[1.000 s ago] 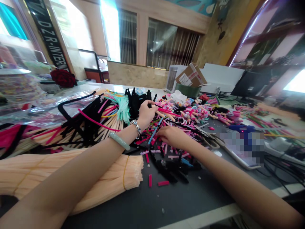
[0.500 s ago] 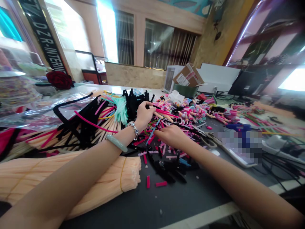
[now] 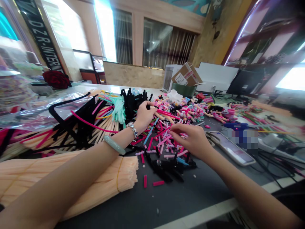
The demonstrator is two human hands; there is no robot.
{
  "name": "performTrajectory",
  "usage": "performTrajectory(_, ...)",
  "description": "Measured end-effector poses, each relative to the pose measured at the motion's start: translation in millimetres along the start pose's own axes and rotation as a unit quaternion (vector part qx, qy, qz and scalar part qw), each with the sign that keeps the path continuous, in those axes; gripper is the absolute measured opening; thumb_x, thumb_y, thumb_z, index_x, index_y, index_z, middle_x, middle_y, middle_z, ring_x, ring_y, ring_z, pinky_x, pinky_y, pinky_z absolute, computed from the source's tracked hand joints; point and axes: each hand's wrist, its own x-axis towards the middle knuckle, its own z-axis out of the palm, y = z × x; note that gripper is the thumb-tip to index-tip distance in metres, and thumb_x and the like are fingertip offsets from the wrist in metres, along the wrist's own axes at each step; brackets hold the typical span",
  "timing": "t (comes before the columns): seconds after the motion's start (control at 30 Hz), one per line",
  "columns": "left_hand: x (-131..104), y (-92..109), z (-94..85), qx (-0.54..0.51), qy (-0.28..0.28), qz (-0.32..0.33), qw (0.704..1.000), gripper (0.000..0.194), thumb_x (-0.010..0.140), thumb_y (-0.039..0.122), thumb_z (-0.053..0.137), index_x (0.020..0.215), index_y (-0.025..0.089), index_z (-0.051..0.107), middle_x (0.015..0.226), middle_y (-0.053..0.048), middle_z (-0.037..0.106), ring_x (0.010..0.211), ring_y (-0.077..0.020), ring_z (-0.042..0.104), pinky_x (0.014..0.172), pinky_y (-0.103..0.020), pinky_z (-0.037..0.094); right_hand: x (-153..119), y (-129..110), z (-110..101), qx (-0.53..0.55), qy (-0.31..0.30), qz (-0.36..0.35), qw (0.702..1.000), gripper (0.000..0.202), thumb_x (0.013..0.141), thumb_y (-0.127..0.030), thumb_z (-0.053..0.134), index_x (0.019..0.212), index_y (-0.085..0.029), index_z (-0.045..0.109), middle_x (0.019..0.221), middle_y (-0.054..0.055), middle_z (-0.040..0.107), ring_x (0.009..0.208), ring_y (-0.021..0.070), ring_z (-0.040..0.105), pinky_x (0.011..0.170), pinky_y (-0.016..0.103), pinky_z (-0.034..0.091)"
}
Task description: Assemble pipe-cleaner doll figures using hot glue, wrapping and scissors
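My left hand [image 3: 145, 117], with a bracelet and a jade-coloured bangle on its arm, pinches pink and peach pipe-cleaner pieces [image 3: 168, 114] above the heap. To its right, my right hand [image 3: 190, 138] hovers over short pink offcuts [image 3: 166, 140], its fingers curled together; whether something small is between the fingertips cannot be made out. Black pipe-cleaner scraps [image 3: 166, 168] lie below the hands. A large peach bundle [image 3: 107, 178] tied with yellow bands rests under my left forearm. Mint stems [image 3: 119, 109] and black stems [image 3: 130, 103] lie beyond my left wrist.
At the right are a phone [image 3: 234, 149], a blue glue gun [image 3: 238, 127] and black cables [image 3: 274, 162]. Finished-looking small pink figures [image 3: 190, 109] cover the table's middle back. A cardboard box [image 3: 187, 75] sits on a green bin. Clear plastic bags [image 3: 43, 108] lie at the left.
My right hand has moved right, away from my left hand, and its fingers now show more from the side. My left hand keeps its pinch in nearly the same place.
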Motion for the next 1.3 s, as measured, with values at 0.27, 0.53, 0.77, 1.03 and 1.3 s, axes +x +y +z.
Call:
performTrajectory(0.27,-21,15,9.0,0.088,-0.068,0.102,0.989,0.010,0.071,0.015,0.062,0.081,0.015,0.057,0.081,-0.001,0.058,0.077,-0.0128,0.053,0.072,-0.025,0.041,-4,17,0,0.244,0.038,0.162,0.955,0.014,0.078,-0.026,0.065,0.089,-0.019,0.059,0.079,0.001,0.070,0.073,0.0163,0.069,0.070,0.027,0.054)
performTrajectory(0.53,-36,29,15.9,0.091,-0.148,0.119,0.978,0.010,0.076,0.013,0.055,0.085,0.016,0.059,0.086,-0.001,0.061,0.079,-0.0136,0.055,0.077,-0.026,0.041,-2,32,-6,0.283,0.092,0.190,0.936,0.022,0.074,-0.030,0.070,0.090,-0.017,0.064,0.077,0.003,0.071,0.069,0.0173,0.068,0.067,0.031,0.056)
performTrajectory(0.77,-40,32,14.8,0.085,-0.172,0.150,0.970,0.009,0.079,0.013,0.052,0.086,0.015,0.058,0.088,-0.002,0.060,0.083,-0.0137,0.055,0.079,-0.026,0.041,-2,38,-11,0.202,0.134,0.174,0.954,0.014,0.075,-0.029,0.068,0.083,-0.018,0.070,0.080,0.004,0.070,0.070,0.0157,0.064,0.068,0.031,0.052)
performTrajectory(1.03,-44,35,14.6,0.099,-0.234,0.185,0.949,0.007,0.081,0.017,0.053,0.085,0.016,0.058,0.078,-0.001,0.060,0.071,-0.0125,0.053,0.070,-0.025,0.041,0,34,-9,0.183,0.122,0.159,0.962,0.014,0.077,-0.029,0.066,0.084,-0.017,0.069,0.075,0.002,0.067,0.064,0.0130,0.059,0.061,0.026,0.046)
performTrajectory(1.3,-45,31,14.7,0.099,-0.264,0.224,0.933,0.012,0.085,0.028,0.055,0.084,0.016,0.058,0.072,0.001,0.056,0.062,-0.0104,0.049,0.064,-0.024,0.038,5,33,-5,0.184,0.102,0.137,0.968,0.015,0.079,-0.028,0.063,0.086,-0.015,0.069,0.079,0.004,0.068,0.069,0.0143,0.061,0.065,0.027,0.048)
